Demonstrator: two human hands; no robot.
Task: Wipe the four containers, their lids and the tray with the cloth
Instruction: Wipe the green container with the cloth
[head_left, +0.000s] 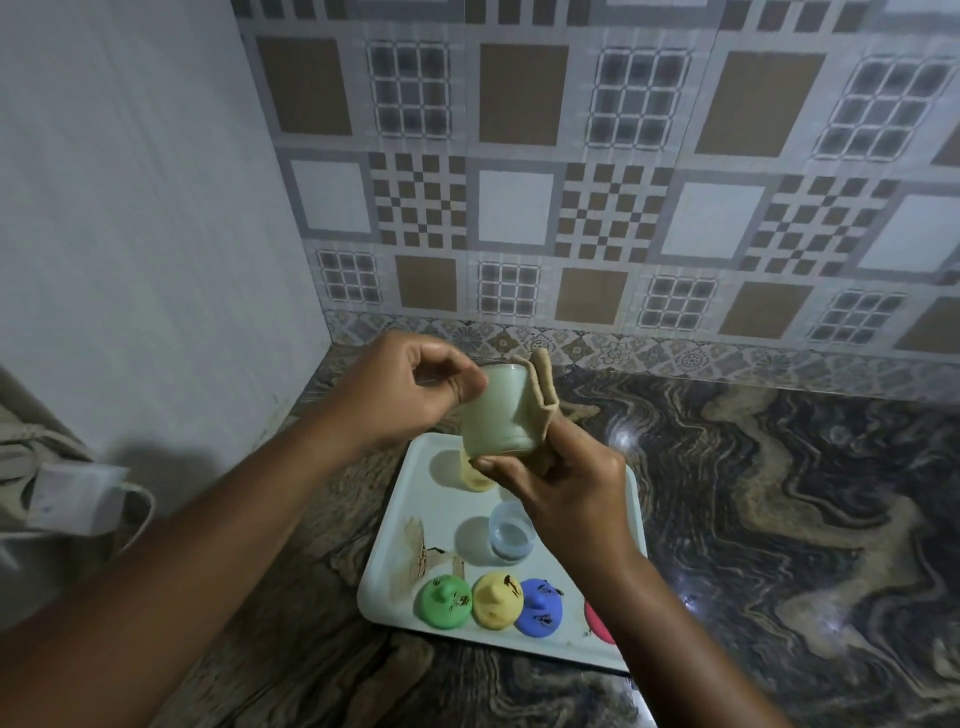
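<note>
We see a stone countertop (779, 493), dark with swirling tan and black veins, running to the tiled wall (623, 208) behind the tray and a plain wall (130, 234) on the tray's left. Directly on it lies one white rectangular tray (415, 499), flat. The tray bears a brown smear (421, 561) near its left rim, a clear container (511, 530) in its middle and a yellowish container (474, 475) toward its far end. Along its near edge are a green lid (445, 603), a yellow lid (497, 600), a blue lid (542, 607) and a red lid (597, 621), partly hidden. Left of the tray, a pale strapped object (78, 499) perhaps lies off the counter; we cannot tell.
</note>
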